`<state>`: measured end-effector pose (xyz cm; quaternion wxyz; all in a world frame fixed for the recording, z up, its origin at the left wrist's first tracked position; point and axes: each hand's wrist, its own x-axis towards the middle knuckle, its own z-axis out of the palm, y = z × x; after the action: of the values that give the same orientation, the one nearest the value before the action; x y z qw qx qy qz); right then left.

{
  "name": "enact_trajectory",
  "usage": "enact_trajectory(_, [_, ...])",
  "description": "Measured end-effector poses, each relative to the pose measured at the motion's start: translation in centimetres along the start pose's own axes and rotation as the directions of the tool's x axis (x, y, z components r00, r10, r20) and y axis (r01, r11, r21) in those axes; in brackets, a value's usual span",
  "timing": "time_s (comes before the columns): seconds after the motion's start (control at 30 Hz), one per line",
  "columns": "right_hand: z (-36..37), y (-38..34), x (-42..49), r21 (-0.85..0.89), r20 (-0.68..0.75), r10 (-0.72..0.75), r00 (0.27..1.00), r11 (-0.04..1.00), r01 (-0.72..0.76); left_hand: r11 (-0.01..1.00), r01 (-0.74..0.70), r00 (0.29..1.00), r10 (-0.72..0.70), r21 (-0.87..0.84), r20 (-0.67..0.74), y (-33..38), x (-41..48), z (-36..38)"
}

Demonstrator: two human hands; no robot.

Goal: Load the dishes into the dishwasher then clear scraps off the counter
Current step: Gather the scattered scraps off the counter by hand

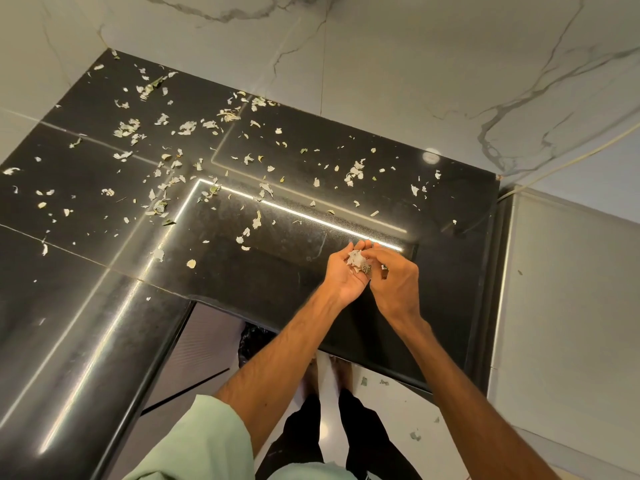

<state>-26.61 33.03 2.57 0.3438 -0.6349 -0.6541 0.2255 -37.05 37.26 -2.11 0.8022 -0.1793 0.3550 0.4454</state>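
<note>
Right of centre, the left hand (pixel 343 275) cups scraps (pixel 356 259) as a bin. The right hand (pixel 394 282) pinches more into it, fingers narrowed.

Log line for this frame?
stage: clearing counter | left hand: cups scrap pile | right hand: fingertips at pile | loose scraps: many on counter
</note>
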Motion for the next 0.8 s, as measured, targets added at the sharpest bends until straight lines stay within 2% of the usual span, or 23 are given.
enact_trajectory(0.1, [0.1,-0.1,-0.2,-0.012,0.019,-0.007,1.0,1.0,0.007,1.0,0.009,1.0,-0.009,0.001,0.001,-0.2,-0.2,0.2])
enact_trajectory(0.23, [-0.5,0.2,0.1,-0.012,-0.047,-0.007,0.999,1.0,0.007,1.0,-0.008,1.0,0.008,-0.027,0.008,0.1,-0.5,0.6])
enact_trajectory(0.43, [-0.9,2.5,0.2,0.043,-0.183,0.095,0.979,0.995,-0.089,0.996,-0.058,0.998,0.058,-0.071,0.0,0.7,-0.6,0.2])
enact_trajectory(0.53, [-0.5,5.4,-1.3,0.031,-0.129,0.171,0.977,0.985,-0.168,0.994,-0.06,0.998,0.061,-0.087,0.004,1.1,-0.7,-0.4])
enact_trajectory(0.67, [-0.1,9.6,-4.5,-0.174,0.057,0.31,0.949,0.939,-0.296,0.994,-0.056,0.998,0.057,-0.099,0.011,1.4,-1.0,-1.1])
enact_trajectory(0.8, [0.8,11.7,-7.1,-0.504,0.21,0.35,0.913,0.839,-0.206,0.994,-0.058,0.998,0.059,-0.094,0.004,1.8,-1.1,-2.0])
